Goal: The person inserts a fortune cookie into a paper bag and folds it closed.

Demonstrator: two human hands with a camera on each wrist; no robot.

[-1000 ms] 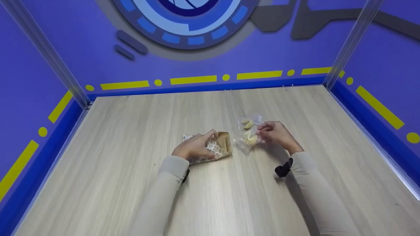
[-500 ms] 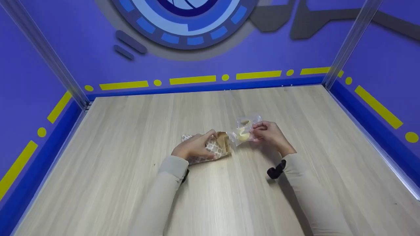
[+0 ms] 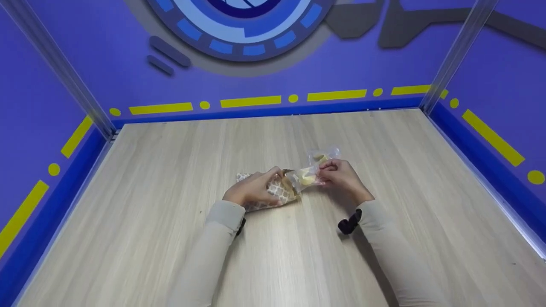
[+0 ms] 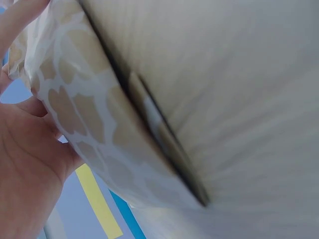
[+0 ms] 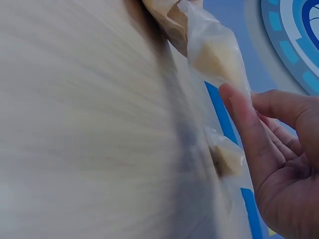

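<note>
From the head view, here's the left hand laid over a spotted paper bag, thumb and fingers clamped around its sides. The bag lies on the table, its brown mouth turned toward the right hand. And that right hand has a clear packet pinched by one end, fingertips together on it! Its other end is right up at the bag's mouth, overlapping the edge; whether any of it is inside, I can't tell. A pale yellow piece shows through the film. Just behind lies a second packet, partly hidden by the fingers. Long pale sleeves run down to the bottom edge, a black device at the right wrist, and a purple wall with yellow dashes stands behind.

Over to the left wrist: tan patches on white fill the middle, the bag's folded end facing the table, the hand gripping from the left side, some fingers cut off by the frame.

Now the right wrist: thumb and finger pinch the packet's edge, its far end against brown paper, the second packet lying beyond the thumb.
</note>
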